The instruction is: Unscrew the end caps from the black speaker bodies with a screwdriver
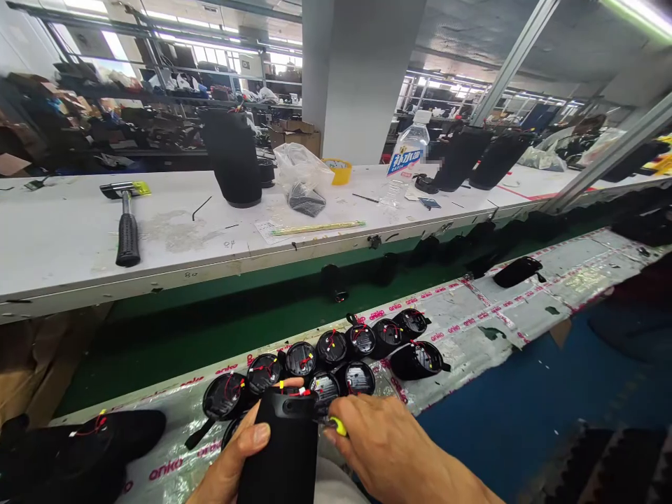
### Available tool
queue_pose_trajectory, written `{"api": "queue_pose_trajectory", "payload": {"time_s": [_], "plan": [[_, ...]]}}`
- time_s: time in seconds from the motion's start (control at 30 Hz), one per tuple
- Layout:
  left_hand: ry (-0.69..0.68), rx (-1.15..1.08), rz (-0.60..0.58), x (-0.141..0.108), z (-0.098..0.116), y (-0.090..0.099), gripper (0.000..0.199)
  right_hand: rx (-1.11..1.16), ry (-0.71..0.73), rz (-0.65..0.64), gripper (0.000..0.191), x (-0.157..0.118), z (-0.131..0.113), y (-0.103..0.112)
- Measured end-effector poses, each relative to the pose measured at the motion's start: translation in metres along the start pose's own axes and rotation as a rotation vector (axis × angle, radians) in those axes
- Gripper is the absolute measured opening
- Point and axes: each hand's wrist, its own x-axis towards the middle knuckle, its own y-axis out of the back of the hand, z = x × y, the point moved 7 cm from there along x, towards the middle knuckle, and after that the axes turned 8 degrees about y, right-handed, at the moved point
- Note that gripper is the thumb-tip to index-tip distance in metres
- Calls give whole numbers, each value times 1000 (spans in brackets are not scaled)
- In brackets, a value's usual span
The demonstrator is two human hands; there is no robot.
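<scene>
My left hand (234, 451) is wrapped round a black cylindrical speaker housing (286, 448), held upright low in the middle of the view. Red and yellow wire connectors (294, 389) show at its open top. My right hand (391, 437) is closed round a small tool with a yellow-green handle (339, 425), beside the upper right edge of the housing. The tool's working end is too dark to make out. Just beyond both hands, several similar black housings (332, 346) stand in rows, their open ends showing wires.
A padded, taped ledge (441, 315) carries the housings; another housing (519, 271) lies farther right. On the white bench (173, 231) are a hammer (127, 231), a tall black cylinder (234, 161), a plastic bag (304, 178), a water bottle (407, 157) and a yellow tub (340, 172). A green belt (173, 329) runs between.
</scene>
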Motion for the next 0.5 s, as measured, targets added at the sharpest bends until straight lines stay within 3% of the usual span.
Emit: {"api": "queue_pose_trajectory", "payload": {"time_s": [0.1,0.33,0.5], "plan": [[2,-5,-22,3,-2,0,100,-50,13,-20,24,6,-7,-1],[-11,-55,-23,-10,-8,-10,87,-90,40,-57,26,6,-11,-5],[-2,-12,-14,-9,-9,-16,87,-194,86,-214,16,9,-12,-4]]}}
